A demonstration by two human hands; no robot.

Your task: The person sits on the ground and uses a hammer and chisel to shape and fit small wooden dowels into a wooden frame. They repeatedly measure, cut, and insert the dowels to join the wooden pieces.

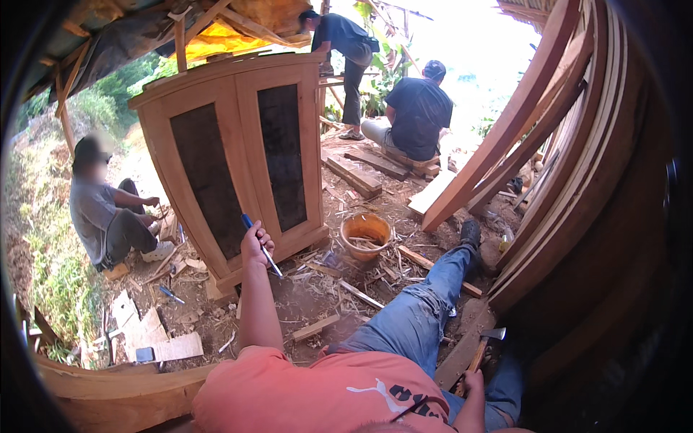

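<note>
My left hand (256,244) reaches forward, its fingers wrapped round a slim chisel (270,261) with a blue upper end and a pale shaft slanting down to the right. Behind it rises a wooden cabinet (232,108) with two dark-panelled doors, and the hand overlaps its lower part in view. At the lower right, beside my bent leg, my right hand (474,382) grips the wooden handle of a hatchet (494,333). The hatchet's metal head points up, close to a plank on the ground.
An orange bucket (365,237) holding wood scraps stands amid shavings. Long curved boards (556,173) lean at the right. One person (108,209) sits at the left; another (419,108) sits at the back beside a person bending over (346,50). A blue-handled tool (171,294) lies at the left.
</note>
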